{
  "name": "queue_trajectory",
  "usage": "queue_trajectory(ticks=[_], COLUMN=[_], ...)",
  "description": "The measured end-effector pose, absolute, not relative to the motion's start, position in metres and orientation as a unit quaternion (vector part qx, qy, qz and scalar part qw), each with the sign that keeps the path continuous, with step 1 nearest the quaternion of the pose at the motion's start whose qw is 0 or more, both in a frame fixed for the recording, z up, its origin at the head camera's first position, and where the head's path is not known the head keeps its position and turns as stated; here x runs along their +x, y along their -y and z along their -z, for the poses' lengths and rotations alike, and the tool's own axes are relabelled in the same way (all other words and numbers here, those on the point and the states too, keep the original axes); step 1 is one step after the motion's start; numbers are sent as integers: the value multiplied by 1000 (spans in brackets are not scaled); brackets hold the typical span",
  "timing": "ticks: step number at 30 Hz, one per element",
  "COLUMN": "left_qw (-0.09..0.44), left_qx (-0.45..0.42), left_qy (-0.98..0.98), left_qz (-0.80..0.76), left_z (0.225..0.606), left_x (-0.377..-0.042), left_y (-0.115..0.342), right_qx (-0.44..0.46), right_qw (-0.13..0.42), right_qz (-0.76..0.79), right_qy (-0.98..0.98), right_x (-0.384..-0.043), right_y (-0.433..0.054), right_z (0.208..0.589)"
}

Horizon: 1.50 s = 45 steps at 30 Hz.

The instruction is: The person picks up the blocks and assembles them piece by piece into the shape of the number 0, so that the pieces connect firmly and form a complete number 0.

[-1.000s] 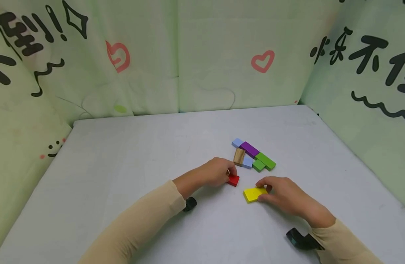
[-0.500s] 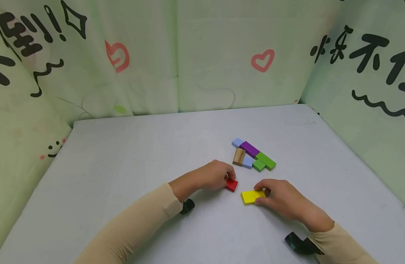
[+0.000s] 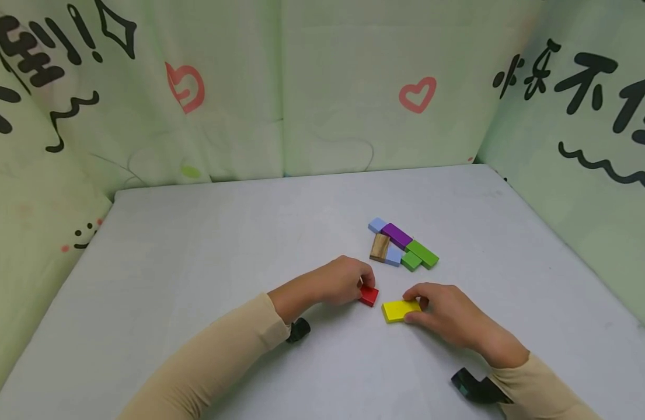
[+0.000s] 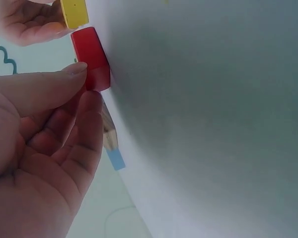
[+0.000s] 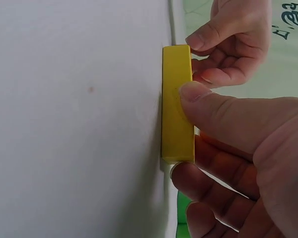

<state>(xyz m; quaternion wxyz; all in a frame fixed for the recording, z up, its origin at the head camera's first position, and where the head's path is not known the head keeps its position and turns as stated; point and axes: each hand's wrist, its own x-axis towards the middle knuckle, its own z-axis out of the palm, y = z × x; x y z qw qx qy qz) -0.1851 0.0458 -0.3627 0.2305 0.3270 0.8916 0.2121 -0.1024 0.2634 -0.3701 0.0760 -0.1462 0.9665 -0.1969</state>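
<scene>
My left hand (image 3: 345,281) pinches a small red block (image 3: 369,296) between thumb and fingers, low over the white table. Its thumb lies along one side of the red block in the left wrist view. To the right, my right hand (image 3: 448,309) grips a flat yellow block (image 3: 400,311), thumb on the near side and fingers on the far side. In the right wrist view the yellow block (image 5: 177,104) stretches lengthwise past the thumb, hiding the red one. A narrow strip of table separates the two blocks in the head view.
Beyond the hands lies a flat cluster: a purple block (image 3: 397,235), a wood-grain block (image 3: 379,248), a long green block (image 3: 422,254), a small green block (image 3: 411,261) and two light blue blocks. Printed curtains surround the white table (image 3: 222,233).
Both hands have drawn slightly toward the near left, carrying the red and yellow blocks away from the cluster. In the last half second they have hardly moved.
</scene>
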Motion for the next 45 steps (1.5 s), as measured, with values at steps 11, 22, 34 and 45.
queue_trajectory(ticks=[11, 22, 34, 45], left_qw=[224, 223, 215, 217], left_qx=[335, 339, 348, 350], left_qy=[-885, -883, -884, -887], left_qz=[-232, -235, -227, -207], left_z=[366, 365, 366, 365], left_x=[-184, -183, -184, -183], left_y=[-45, -43, -44, -48], right_qx=[-161, -160, -154, -149], right_qw=[62, 59, 66, 71], right_qz=[200, 198, 202, 202], right_qy=[-964, -965, -965, -966], right_x=[-108, -108, -108, -108], right_y=[-256, -254, -253, -254], right_z=[370, 370, 370, 370])
